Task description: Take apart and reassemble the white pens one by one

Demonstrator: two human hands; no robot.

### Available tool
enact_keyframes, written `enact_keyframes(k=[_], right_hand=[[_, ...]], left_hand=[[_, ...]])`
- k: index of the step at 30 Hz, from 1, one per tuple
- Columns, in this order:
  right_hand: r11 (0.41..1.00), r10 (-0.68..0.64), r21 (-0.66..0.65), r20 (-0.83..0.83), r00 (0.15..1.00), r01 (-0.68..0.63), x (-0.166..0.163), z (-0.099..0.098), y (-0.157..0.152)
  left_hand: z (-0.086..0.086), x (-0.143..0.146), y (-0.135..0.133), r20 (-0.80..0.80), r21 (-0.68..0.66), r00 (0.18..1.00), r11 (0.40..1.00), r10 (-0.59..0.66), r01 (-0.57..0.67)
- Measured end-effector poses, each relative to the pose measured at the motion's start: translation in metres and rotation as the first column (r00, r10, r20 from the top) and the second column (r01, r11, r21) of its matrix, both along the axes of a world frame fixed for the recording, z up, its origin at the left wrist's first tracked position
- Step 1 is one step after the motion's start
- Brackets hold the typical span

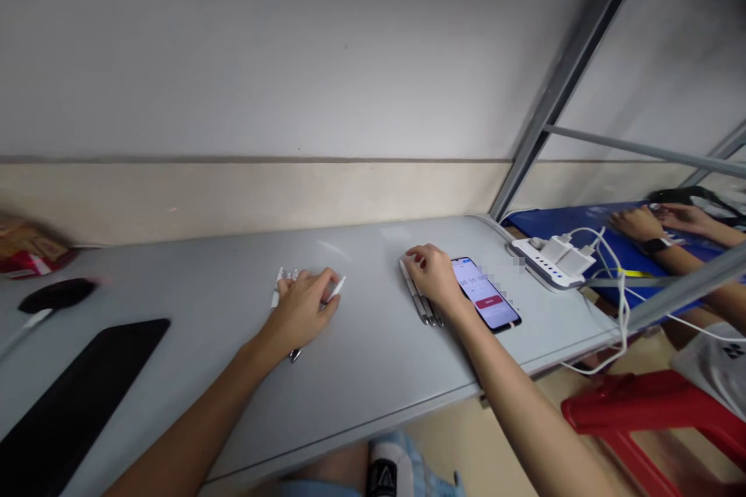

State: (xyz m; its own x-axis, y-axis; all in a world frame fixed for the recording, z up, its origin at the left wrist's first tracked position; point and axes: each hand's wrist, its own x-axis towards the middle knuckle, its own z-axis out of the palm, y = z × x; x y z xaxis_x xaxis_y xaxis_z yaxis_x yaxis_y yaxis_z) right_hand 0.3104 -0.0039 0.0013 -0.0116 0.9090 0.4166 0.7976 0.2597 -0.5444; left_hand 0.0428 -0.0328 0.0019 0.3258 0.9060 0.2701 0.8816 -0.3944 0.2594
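Note:
My left hand (pixel 306 309) is over the grey desk, thumb and fingers closed round a white pen (pixel 339 286). The pen's white end sticks out at the right; a silver tip shows below the palm, apparently of the same pen. Small white pieces (pixel 278 281) lie just beyond the left fingertips, partly covered, their kind unclear. My right hand (pixel 434 273) bends over a row of several pens (pixel 420 304) with white upper parts and silver tips. Its fingers pinch at their far ends, hiding some of them. Right of that hand lies a phone (pixel 488 299) with a lit timer screen.
A white power strip (pixel 548 262) with plugs and loose cables stands at the desk's right end, near a metal frame post (pixel 539 124). At left are a black slab (pixel 87 396), a black mouse-like object (pixel 57 295) and a red packet (pixel 29 247). Another person's hands (pixel 641 224) work at right.

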Motion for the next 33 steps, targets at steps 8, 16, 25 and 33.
enact_keyframes(k=[8, 16, 25, 33], right_hand=[[0.817, 0.577, 0.057, -0.045, 0.816, -0.574, -0.038, 0.008, -0.025], [0.912, 0.357, -0.08, -0.324, 0.876, -0.401, -0.032, 0.01, -0.02], [0.663, 0.274, -0.328, -0.731, 0.625, -0.673, -0.031, 0.012, -0.02], [0.629, 0.159, -0.35, -0.817, 0.555, -0.695, -0.029, 0.013, -0.019]], left_hand=[[0.011, 0.018, -0.015, 0.371, -0.079, 0.903, 0.962, -0.216, 0.263], [0.005, 0.011, -0.008, 0.291, 0.001, 0.94, 0.982, -0.18, 0.188], [0.013, 0.009, -0.008, -0.045, 0.175, 0.985, 0.97, -0.164, 0.169], [0.017, 0.013, -0.011, -0.262, 0.256, 0.955, 0.944, -0.139, 0.208]])
